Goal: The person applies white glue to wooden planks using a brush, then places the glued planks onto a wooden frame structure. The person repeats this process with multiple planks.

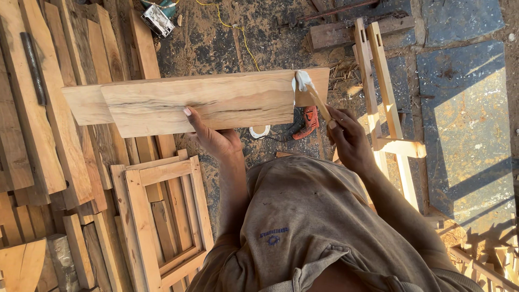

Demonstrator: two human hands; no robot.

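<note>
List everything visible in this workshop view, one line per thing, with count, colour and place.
wooden board: two overlapping, pale tan with dark grain, held across the middle
glue stick: one, wooden, tip with a white blob on the board's right end
wooden frames: a stack, pale, on the ground at lower left
planks: many, tan, piled along the left
ladder-like frame: one, pale wood, on the ground at right
orange power tool: one, on the ground under the board
yellow cord: one, across the sawdust at top
shirt: one, dusty brown, bottom centre
left hand: gripping the board's lower edge
right hand: holding the glue stick
</note>
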